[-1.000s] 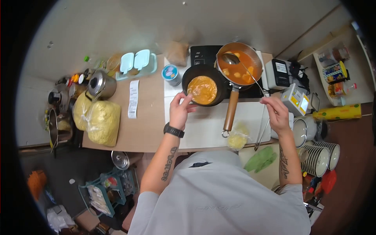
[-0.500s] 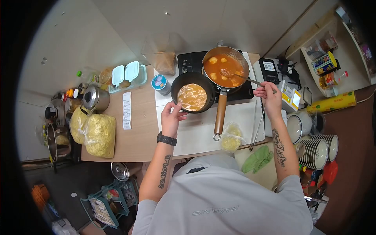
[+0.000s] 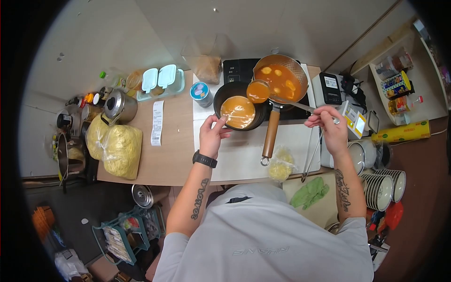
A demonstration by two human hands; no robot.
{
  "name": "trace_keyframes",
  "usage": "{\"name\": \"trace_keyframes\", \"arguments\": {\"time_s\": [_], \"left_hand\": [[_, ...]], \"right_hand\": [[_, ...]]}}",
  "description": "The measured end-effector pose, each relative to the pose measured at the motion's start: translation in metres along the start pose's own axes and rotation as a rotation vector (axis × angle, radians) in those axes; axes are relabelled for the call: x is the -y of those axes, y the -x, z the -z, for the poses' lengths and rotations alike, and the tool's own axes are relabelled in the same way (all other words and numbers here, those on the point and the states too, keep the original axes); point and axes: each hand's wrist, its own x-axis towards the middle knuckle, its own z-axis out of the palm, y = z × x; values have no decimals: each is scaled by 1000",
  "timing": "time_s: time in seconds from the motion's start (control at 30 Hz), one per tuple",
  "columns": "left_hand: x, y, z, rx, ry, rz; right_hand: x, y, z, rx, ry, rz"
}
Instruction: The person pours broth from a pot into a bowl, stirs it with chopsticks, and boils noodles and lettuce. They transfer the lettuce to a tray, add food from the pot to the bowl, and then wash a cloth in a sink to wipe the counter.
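Observation:
My left hand grips the near-left rim of a black bowl that holds orange-brown soup. In my right hand is the handle of a metal ladle. The ladle's cup, full of orange soup, hangs between the bowl and the pot, over the bowl's right edge. A wooden-handled pot on the black cooktop contains red-orange soup with several pale pieces.
Left of the bowl stand a blue-lidded tub, a receipt and bagged yellow noodles. Tongs, a small noodle bag and green leaves lie nearer me. Stacked bowls are at the right.
The ladle has come up out of the pot, full, and moved left to the bowl. The camera view has shifted slightly.

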Motion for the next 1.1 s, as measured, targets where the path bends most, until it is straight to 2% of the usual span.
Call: {"name": "trace_keyframes", "arguments": {"time_s": [0.2, 0.3, 0.33, 0.4, 0.43, 0.5, 0.53, 0.63, 0.67, 0.73, 0.93, 1.07, 1.1], "left_hand": [[3, -1, 3, -6, 11, 9], [4, -2, 3, -10, 16, 5], [4, -1, 4, -9, 18, 0], [6, -2, 5, -13, 36, 2], [6, -3, 4, -10, 53, 4], [3, 0, 2, -11, 41, 4], [2, 3, 2, -21, 29, 5], [9, 7, 10, -32, 32, -7], [12, 7, 14, -53, 39, -22], [17, 11, 20, -95, 66, -18], [19, 41, 44, -292, 124, -33], [19, 68, 66, -408, 113, -56], [21, 75, 76, -415, 119, -71]], "right_hand": [[-21, 12, -17, 151, 125, 11], [-24, 18, -13, 326, 502, 304], [-23, 22, -10, 330, 500, 302], [-22, 30, -6, 416, 781, 519], [-24, 29, -2, 413, 782, 519], [-36, 30, 8, 261, 770, 637], [-41, 29, 12, 244, 779, 628], [-60, 8, 18, -37, 485, 334], [-70, 1, 20, -60, 490, 331], [-86, -10, 21, -187, 164, 92], [-95, -19, 16, -224, -18, 1], [-105, 15, 36, -280, -91, -100], [-113, 31, 47, -346, 91, -149]]}}
